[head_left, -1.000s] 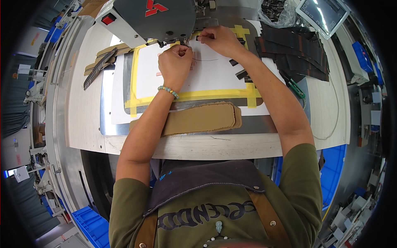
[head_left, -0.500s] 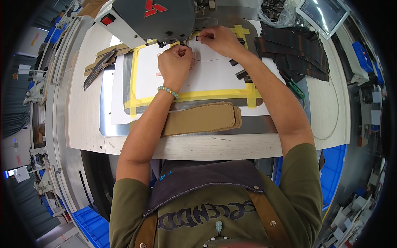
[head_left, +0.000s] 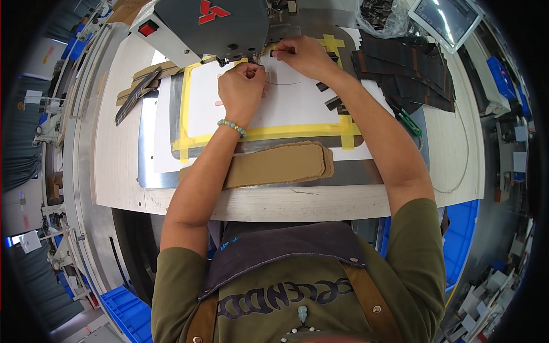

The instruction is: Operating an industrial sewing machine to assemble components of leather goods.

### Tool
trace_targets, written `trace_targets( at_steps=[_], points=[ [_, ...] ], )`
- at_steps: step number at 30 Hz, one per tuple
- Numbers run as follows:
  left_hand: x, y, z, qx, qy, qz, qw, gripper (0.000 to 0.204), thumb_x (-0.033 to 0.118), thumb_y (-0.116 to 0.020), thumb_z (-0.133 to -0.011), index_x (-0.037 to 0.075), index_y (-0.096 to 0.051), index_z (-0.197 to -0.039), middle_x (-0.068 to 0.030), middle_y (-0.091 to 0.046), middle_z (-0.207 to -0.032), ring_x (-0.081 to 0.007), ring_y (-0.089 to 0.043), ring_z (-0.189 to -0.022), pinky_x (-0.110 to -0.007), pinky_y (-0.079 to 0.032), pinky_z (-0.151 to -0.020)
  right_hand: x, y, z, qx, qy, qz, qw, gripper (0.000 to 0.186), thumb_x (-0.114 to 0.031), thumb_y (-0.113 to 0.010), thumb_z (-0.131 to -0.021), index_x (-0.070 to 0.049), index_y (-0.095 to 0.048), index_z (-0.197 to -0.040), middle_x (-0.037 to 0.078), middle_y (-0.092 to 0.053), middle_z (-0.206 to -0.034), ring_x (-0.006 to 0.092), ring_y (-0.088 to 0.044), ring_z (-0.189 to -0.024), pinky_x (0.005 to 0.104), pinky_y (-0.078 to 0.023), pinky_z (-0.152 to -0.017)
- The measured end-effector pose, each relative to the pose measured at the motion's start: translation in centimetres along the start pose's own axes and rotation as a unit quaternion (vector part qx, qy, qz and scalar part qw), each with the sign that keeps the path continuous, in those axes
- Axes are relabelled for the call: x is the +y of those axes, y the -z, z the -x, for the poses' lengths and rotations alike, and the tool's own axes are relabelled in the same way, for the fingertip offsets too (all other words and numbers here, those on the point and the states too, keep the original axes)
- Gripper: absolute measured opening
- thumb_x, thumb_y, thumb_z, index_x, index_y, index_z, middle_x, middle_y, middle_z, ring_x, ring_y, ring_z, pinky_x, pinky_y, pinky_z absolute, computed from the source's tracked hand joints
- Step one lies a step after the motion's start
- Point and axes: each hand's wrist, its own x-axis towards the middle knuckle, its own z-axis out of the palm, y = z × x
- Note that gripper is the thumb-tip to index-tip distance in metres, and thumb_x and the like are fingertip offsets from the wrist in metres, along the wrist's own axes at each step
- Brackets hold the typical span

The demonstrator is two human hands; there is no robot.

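Note:
My left hand [head_left: 239, 91], a beaded bracelet at its wrist, is closed in a pinch below the head of a sewing machine [head_left: 229, 26]. What its fingertips hold is too small to make out. To its right, my right hand [head_left: 306, 56] is also closed, with a small black piece [head_left: 273, 53] at its fingertips. Both hands are over a white sheet [head_left: 286, 108] framed with yellow tape [head_left: 263, 133]. A dark thread [head_left: 284, 84] lies on the sheet between them. Several short black strips [head_left: 333, 103] sit beside my right forearm.
Tan cut panels [head_left: 280, 163] are stacked nearest me, with more tan pieces [head_left: 157, 70] at the left. Dark panels [head_left: 406, 68] and a green-handled tool [head_left: 410, 123] lie to the right. A clear plastic bag [head_left: 377, 17] and a screen [head_left: 447, 20] stand at the far right.

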Motion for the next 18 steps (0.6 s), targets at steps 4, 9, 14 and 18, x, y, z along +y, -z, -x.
trace_targets(
  at_steps=[4,9,14,18],
  points=[
    [0.0,-0.1,0.1,-0.001,0.004,0.022,1.000,0.018,0.021,-0.076,-0.090,0.004,-0.083,-0.087,-0.0044,-0.077,-0.065,-0.0164,-0.071,-0.052,-0.030,-0.055,-0.060,-0.3,0.1,0.1,0.002,-0.007,-0.001,1.000,0.026,-0.028,-0.077,-0.094,-0.005,-0.082,-0.103,0.014,-0.081,-0.093,0.0313,-0.078,-0.086,0.0411,-0.060,-0.081],
    [0.4,0.0,0.2,-0.021,-0.008,0.008,1.000,0.018,0.011,-0.075,-0.096,-0.006,-0.081,-0.100,-0.0070,-0.078,-0.074,-0.0099,-0.072,-0.059,-0.027,-0.062,-0.052,-0.2,0.3,0.4,0.001,0.003,0.007,1.000,0.025,-0.028,-0.077,-0.095,-0.006,-0.082,-0.107,0.013,-0.081,-0.092,0.0281,-0.076,-0.083,0.0388,-0.058,-0.078],
    [-0.4,-0.2,0.0,0.006,-0.036,-0.016,0.999,0.019,0.012,-0.076,-0.096,-0.006,-0.081,-0.099,-0.0071,-0.078,-0.073,-0.0102,-0.071,-0.055,-0.026,-0.061,-0.051,-0.9,-0.4,0.5,-0.012,0.063,-0.046,0.997,0.022,-0.020,-0.075,-0.098,-0.005,-0.080,-0.113,0.013,-0.080,-0.100,0.0268,-0.075,-0.088,0.0368,-0.057,-0.081],
    [-0.1,-0.5,0.0,0.013,-0.041,-0.018,0.999,0.021,0.014,-0.077,-0.095,-0.006,-0.081,-0.099,-0.0071,-0.078,-0.072,-0.0110,-0.071,-0.053,-0.026,-0.059,-0.050,-0.5,-1.3,0.7,-0.003,0.166,0.010,0.986,0.020,-0.015,-0.073,-0.096,-0.006,-0.081,-0.113,0.012,-0.078,-0.108,0.0324,-0.073,-0.097,0.0407,-0.058,-0.086]
  ],
)
